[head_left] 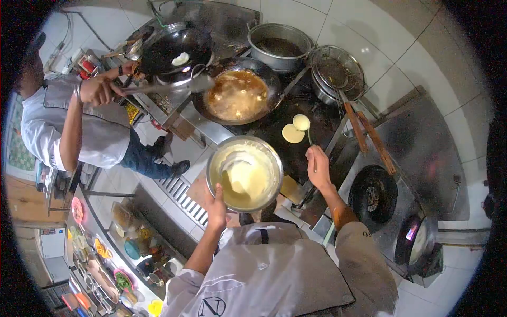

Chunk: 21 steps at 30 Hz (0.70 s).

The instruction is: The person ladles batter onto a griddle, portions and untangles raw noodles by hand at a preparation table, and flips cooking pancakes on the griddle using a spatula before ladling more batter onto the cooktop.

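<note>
My left hand (217, 205) grips the rim of a steel bowl (211, 174) with pale yellow batter (244, 179) in it. In my right hand (318, 165) is the thin handle of a small ladle (301, 122), whose cup is full of batter. The ladle is over the dark griddle (272, 129), overlapping the edge of a round pool of batter (292, 134) on it. The bowl is in front of the stove, to the left of my right hand.
A wok (237, 95) of bubbling brown liquid stands beyond the bowl. At the left, a co-worker (79, 121) holds a utensil toward it. Behind are a second wok (177, 50), a deep pot (280, 46) and strainers (335, 68). Dark pans (373, 195) sit at the right.
</note>
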Each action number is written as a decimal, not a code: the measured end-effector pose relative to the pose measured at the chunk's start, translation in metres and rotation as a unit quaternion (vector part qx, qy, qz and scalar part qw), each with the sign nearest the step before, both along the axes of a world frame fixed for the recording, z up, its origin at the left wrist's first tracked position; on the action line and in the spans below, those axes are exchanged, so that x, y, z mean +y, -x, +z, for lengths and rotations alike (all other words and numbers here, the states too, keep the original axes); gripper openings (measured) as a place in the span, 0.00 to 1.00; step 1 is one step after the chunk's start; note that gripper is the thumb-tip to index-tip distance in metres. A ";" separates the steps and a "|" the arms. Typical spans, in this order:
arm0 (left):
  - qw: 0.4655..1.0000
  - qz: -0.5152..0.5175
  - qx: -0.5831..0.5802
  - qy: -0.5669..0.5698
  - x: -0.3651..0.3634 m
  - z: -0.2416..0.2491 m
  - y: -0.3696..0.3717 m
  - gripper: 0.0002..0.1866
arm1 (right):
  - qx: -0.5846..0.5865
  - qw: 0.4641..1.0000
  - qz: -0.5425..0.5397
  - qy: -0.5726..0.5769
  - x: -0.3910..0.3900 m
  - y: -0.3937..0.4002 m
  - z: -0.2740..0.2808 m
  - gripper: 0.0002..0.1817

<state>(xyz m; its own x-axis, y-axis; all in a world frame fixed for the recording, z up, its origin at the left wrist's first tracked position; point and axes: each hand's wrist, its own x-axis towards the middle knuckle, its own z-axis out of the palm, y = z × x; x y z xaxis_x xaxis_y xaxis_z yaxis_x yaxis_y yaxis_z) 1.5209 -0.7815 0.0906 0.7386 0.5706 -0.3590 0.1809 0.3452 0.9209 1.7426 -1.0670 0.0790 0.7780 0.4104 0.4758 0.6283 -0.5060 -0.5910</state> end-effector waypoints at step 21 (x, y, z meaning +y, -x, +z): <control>0.967 -0.108 -0.093 -0.210 -0.097 0.047 -0.101 0.28 | 0.031 0.994 0.108 -0.011 -0.002 0.071 0.100 0.05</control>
